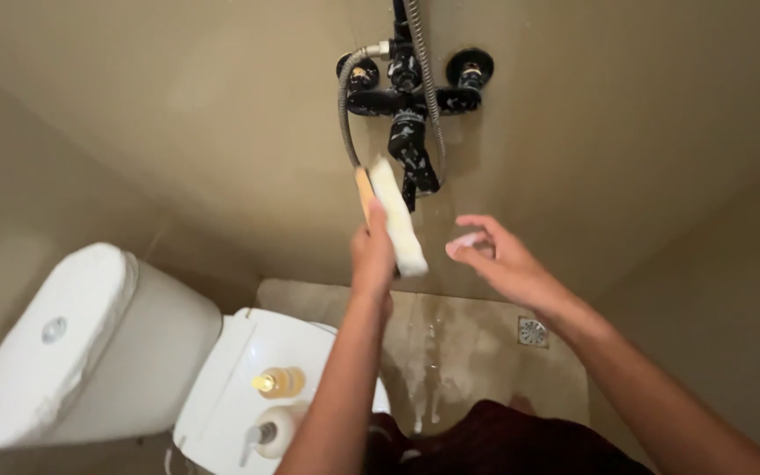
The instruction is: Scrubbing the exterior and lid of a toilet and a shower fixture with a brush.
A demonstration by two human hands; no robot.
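The left hand, just left of the middle of the frame, is clenched around a scrubbing brush and holds it up against the beige wall. The brush is a long, flat block with a thick white pad on the side facing right and a thin tan, wood-coloured back showing along its left edge. It stands nearly upright, tilted a little so that its top leans toward the upper left, and its lower end sticks out below the fingers. Its top end lies just beside the black shower tap in the upper middle of the frame, close to the lower spout; whether it touches the spout cannot be told. The tap is flecked with white foam, and a grey metal hose loops down from it on the left.

The right hand, right of the middle, is released and holds nothing: its fingers are spread and slightly curled, with white foam on the fingertips. It is near the brush but apart from it.

At the lower left stands a white toilet with its lid shut. On the lid lie an amber bottle and a white bottle. The wet floor below shows foam streaks and a square metal drain.
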